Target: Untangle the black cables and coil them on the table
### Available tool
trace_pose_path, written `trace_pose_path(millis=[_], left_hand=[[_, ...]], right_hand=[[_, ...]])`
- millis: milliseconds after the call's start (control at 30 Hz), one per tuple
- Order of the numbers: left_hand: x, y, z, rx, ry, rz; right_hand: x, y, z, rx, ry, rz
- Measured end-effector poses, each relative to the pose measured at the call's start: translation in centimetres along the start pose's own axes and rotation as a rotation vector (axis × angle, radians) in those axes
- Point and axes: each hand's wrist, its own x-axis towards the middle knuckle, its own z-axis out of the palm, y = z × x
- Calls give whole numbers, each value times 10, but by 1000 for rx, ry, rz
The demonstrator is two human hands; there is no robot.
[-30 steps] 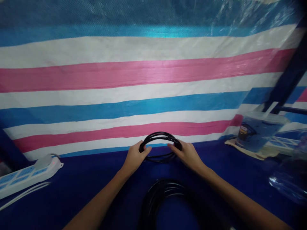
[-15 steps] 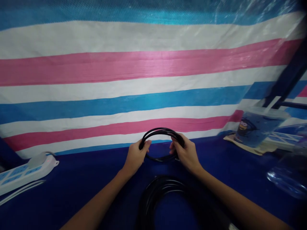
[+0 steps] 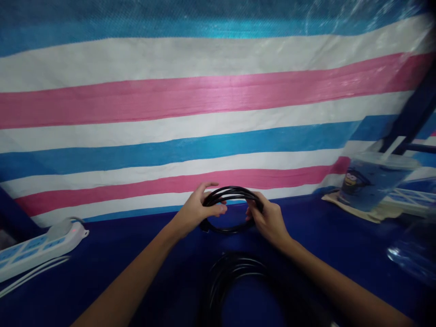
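Observation:
A small coil of black cable (image 3: 218,194) is held up above the blue table. My left hand (image 3: 195,210) grips its left side between thumb and fingers, with the index finger lifted and stretched out over the loops. On the opposite side my right hand (image 3: 271,219) is closed around the coil, its thumb on the inside. Below and nearer to me lies a larger coil of black cable (image 3: 215,284), dark and partly blurred, touched by neither hand.
At the left a white power strip (image 3: 73,240) has something plugged in, with a white cord (image 3: 37,271) beside it. A plastic cup (image 3: 371,184) with a straw stands at the right on a tan piece (image 3: 366,213). Clear plastic (image 3: 408,254) lies nearby. Striped sheeting (image 3: 204,100) hangs behind.
My left hand has loosened and shifted, its index finger now raised. The small coil is slightly tilted, its strands more spread. My right hand keeps its hold. The view has shifted slightly.

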Motion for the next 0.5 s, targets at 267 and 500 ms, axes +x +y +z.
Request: trace_pose_path(millis=[267, 500], left_hand=[[1, 27, 4, 126, -21, -100], [-1, 29, 7, 294, -93, 29]], right_hand=[[14, -25, -11, -70, -127, -107], [22, -49, -11, -83, -219, -181]])
